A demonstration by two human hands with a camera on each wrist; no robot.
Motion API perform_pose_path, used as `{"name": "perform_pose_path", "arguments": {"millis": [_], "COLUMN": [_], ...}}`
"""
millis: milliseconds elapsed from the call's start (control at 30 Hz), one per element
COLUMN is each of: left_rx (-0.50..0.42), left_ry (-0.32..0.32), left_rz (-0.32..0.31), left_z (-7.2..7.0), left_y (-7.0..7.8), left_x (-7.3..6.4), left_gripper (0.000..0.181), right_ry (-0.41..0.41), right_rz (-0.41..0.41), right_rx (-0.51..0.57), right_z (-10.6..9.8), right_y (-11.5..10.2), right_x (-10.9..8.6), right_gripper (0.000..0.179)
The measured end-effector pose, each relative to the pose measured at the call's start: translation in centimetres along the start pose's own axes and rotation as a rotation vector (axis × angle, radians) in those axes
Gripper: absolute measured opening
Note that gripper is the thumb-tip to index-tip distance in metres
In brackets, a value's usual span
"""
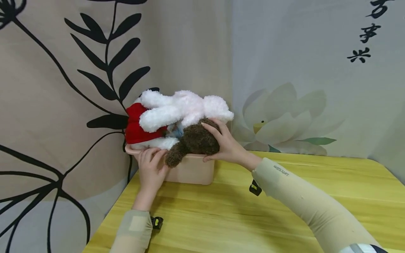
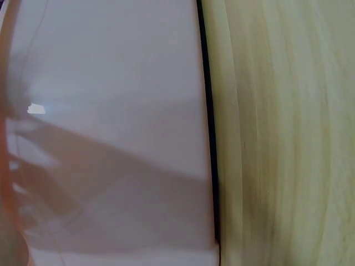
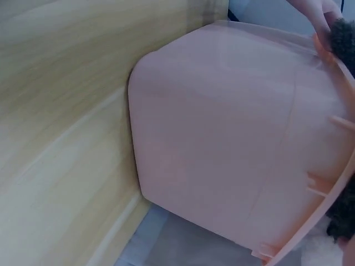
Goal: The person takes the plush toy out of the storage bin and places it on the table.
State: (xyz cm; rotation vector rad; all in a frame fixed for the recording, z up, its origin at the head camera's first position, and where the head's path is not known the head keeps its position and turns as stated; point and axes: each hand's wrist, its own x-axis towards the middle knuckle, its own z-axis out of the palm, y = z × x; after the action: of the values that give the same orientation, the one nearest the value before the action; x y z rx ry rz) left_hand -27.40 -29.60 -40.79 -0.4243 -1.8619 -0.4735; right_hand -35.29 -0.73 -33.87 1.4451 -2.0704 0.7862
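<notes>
Yellow tabletop (image 1: 205, 218) below, brown plush (image 1: 197, 140) fills right grip (image 1: 230, 146).

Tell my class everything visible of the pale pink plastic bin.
The pale pink plastic bin looks smooth and glossy, with rounded corners, a projecting rim and small ribs beneath it. It stands upright on the yellow wood-grain table, piled high with toys, including a fluffy white plush and a curly brown plush whose limb hangs over its front. The left hand grips the rim; whether the right hand touches it is unclear.
</notes>
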Motion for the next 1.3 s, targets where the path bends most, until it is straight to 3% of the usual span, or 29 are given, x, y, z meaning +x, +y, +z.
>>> {"name": "perform_pose_path", "arguments": {"millis": [233, 433, 567, 767, 1067, 1300], "left_rx": [-0.011, -0.01, 0.001, -0.003, 0.003, -0.007], "left_ry": [-0.003, -0.001, 0.006, 0.003, 0.02, 0.01], "left_rz": [-0.015, -0.008, -0.013, -0.014, -0.001, -0.009], "left_z": [0.1, 0.5, 0.7, 0.5, 0.2, 0.2], "left_y": [0.3, 0.8, 0.8, 0.6, 0.4, 0.4], "left_x": [0.2, 0.2, 0.2, 0.1, 0.3, 0.2], "left_gripper": [0.032, 0.02, 0.03, 0.022, 0.036, 0.035], "right_ry": [0.058, 0.076, 0.088, 0.137, 0.285, 0.354], "right_rz": [-0.022, -0.084, -0.144, -0.194, -0.266, -0.329], "right_rx": [-0.008, -0.072, -0.094, -0.131, -0.129, -0.166], "right_z": [-0.2, -1.4, -2.6, -4.5, -8.8, -11.5], "right_y": [0.2, -0.7, -1.6, -3.0, -5.6, -6.8], "right_x": [0.7, 1.0, 1.7, 2.6, 4.7, 5.8], "right_gripper": [0.098, 0.092, 0.088, 0.087, 0.084, 0.081]}}
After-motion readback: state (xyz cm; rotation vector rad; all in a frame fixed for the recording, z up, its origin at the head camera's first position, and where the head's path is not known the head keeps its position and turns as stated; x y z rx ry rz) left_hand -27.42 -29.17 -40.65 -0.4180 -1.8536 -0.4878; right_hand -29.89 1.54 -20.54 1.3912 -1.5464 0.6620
